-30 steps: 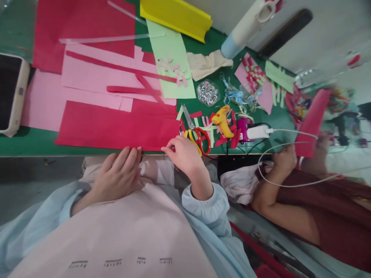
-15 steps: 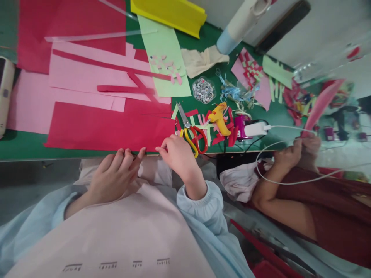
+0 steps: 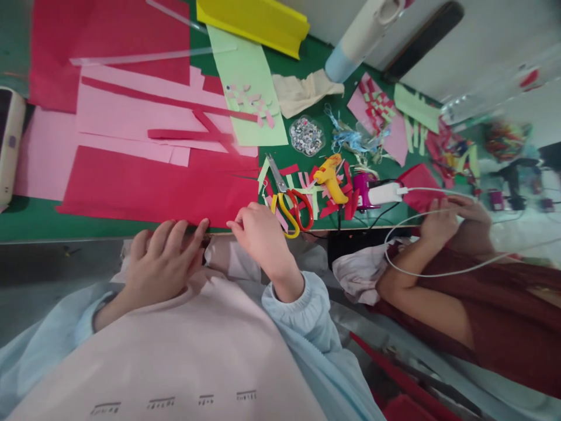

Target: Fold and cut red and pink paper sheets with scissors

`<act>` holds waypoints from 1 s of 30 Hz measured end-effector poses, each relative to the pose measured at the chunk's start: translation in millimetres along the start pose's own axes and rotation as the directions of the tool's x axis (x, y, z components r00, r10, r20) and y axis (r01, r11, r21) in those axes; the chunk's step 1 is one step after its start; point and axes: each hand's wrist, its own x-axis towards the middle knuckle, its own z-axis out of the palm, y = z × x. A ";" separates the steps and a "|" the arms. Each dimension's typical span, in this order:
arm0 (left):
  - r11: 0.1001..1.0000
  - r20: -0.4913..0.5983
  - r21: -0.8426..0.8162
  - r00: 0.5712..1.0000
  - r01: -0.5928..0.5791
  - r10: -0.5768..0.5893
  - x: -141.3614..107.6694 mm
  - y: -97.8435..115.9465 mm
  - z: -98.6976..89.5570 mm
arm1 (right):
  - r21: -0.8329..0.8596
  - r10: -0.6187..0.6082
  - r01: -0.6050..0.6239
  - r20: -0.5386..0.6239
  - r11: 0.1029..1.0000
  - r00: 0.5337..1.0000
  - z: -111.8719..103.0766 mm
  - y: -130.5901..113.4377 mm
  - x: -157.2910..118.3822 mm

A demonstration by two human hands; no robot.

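Pinching the near edge of a long red paper sheet [image 3: 162, 190] by its right end, the right hand [image 3: 263, 240] has a narrow grip, with most of the sheet to its left. The left hand [image 3: 162, 260] rests its spread fingers along the same edge (its thumb is hidden, so I cannot tell whether it grips). The sheet lies along the front of the green tabletop [image 3: 35, 225], near metal scissors with yellow and red handles [image 3: 293, 211].
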 end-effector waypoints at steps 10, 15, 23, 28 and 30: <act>0.987 -0.118 -0.077 0.985 -0.137 0.128 14.2 4.9 7.6 | 0.067 0.046 -0.044 -0.024 0.997 0.999 -0.8 7.8 -8.4; 0.986 -0.135 -0.041 0.978 -0.164 0.157 15.1 4.4 6.1 | 0.093 0.111 -0.106 -0.050 0.990 0.993 -2.5 17.6 -17.8; 0.974 -0.183 0.097 0.958 -0.206 0.221 18.5 6.2 4.3 | 0.047 0.143 -0.140 -0.063 0.989 0.988 4.6 15.2 -18.2; 0.971 -0.168 0.129 0.961 -0.201 0.221 16.6 6.5 5.4 | 0.029 0.124 -0.122 -0.075 0.992 0.989 7.7 15.9 -17.6; 0.969 -0.163 0.138 0.960 -0.205 0.226 16.5 6.2 5.4 | 0.032 0.119 -0.117 -0.081 0.993 0.990 7.9 16.1 -17.5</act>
